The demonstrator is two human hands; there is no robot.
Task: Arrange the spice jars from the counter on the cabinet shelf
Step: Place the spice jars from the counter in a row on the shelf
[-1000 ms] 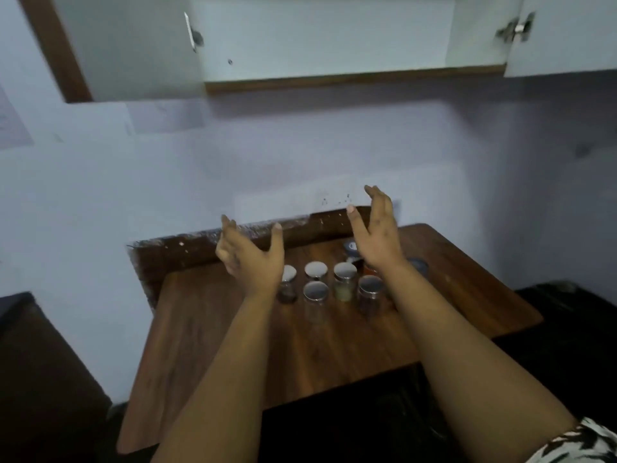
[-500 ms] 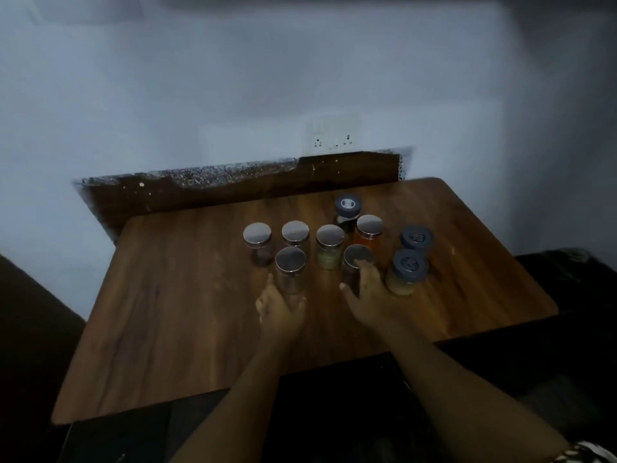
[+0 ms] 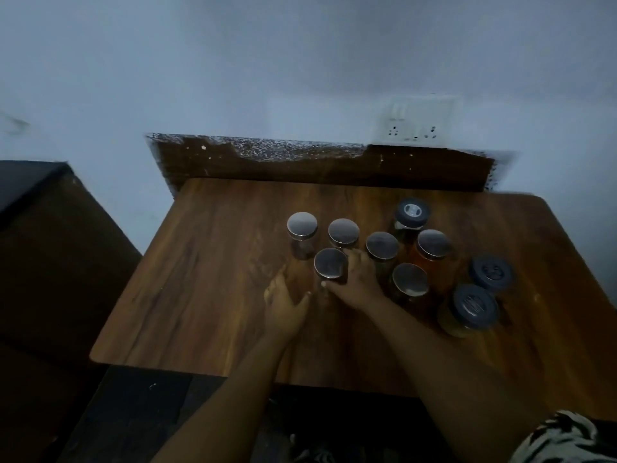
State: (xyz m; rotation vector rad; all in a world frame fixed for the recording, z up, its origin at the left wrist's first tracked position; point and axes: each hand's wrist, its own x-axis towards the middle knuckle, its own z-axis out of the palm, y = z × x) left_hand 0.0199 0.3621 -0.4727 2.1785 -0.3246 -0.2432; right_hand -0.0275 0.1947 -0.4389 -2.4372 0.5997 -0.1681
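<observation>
Several small glass spice jars stand grouped on the wooden counter [image 3: 207, 295]. Most have silver lids, such as the back-left one [image 3: 302, 224]; three at the right have dark lids, such as the front one [image 3: 474, 305]. My right hand [image 3: 359, 282] curls around the front-left silver-lidded jar [image 3: 330, 267], fingers behind it and thumb in front. My left hand [image 3: 283, 300] lies on the counter just left of that jar, fingers spread, with bare wood between palm and jar. The cabinet shelf is out of view.
A dark brown backsplash board [image 3: 300, 165] runs along the counter's far edge under a white wall socket [image 3: 414, 123]. A dark piece of furniture [image 3: 50, 248] stands close on the left. Bare wood lies left of the jars.
The view tilted down from the open cabinet to the counter. Both hands came down from the air to the jars. My right hand shifted left from another silver-lidded jar onto the front-left one.
</observation>
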